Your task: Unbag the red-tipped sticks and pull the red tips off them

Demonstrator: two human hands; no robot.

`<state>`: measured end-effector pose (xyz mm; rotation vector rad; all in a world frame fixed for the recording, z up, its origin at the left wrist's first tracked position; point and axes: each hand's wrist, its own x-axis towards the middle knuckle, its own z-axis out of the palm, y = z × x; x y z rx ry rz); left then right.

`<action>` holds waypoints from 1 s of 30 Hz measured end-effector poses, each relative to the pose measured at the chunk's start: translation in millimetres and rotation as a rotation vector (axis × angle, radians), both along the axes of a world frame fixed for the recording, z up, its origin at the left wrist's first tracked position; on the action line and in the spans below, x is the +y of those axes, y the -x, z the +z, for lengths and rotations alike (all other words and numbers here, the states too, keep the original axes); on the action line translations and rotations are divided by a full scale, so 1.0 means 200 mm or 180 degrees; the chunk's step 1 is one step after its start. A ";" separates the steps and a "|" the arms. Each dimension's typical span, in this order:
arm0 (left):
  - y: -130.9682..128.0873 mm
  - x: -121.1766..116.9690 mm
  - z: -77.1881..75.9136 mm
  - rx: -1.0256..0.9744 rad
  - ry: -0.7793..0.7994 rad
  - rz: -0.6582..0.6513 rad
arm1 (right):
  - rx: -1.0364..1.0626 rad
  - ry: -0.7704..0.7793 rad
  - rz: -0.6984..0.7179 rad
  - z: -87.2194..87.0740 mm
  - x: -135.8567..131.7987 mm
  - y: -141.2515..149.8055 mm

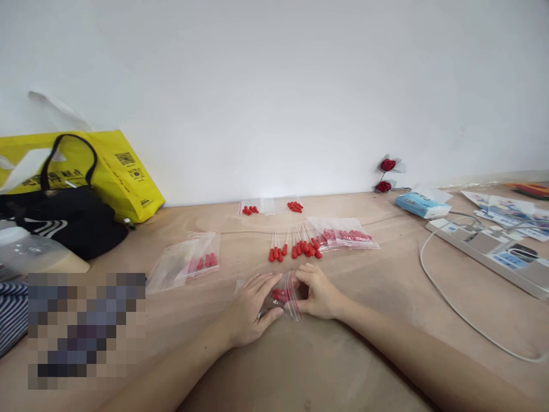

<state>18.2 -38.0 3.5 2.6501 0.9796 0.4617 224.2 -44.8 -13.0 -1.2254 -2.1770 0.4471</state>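
A small clear zip bag (pixel 283 297) holding red-capped droppers lies on the wooden table (pixel 343 366) between my hands. My left hand (pixel 251 309) lies flat on the bag's left part with fingers stretched out. My right hand (pixel 318 292) pinches the bag's right end with curled fingers. Just beyond the hands lie several loose droppers with red bulbs (pixel 295 247). A filled clear bag (pixel 343 234) sits to their right, and another bag with red droppers (pixel 195 260) lies to the left.
Two more small bags (pixel 270 207) lie by the wall. A black bag (pixel 68 220) and a yellow bag (pixel 115 171) stand at the back left. A power strip (pixel 489 246) with a white cable (pixel 454 303), a blue tissue pack (pixel 422 204) and papers occupy the right.
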 end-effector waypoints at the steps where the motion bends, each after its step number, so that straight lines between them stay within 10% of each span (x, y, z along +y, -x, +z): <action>1: 0.00 0.00 0.00 0.0006 -0.0010 0.0015 | -0.0047 -0.0002 -0.0009 0.00 0.00 0.00; 20: 0.01 0.01 0.01 0.0173 0.0309 0.0078 | 0.0166 0.0064 -0.0139 0.03 -0.04 -0.04; 30: 0.00 0.01 0.02 0.0217 0.0326 0.0073 | 0.0769 0.1192 -0.0016 0.05 -0.02 -0.08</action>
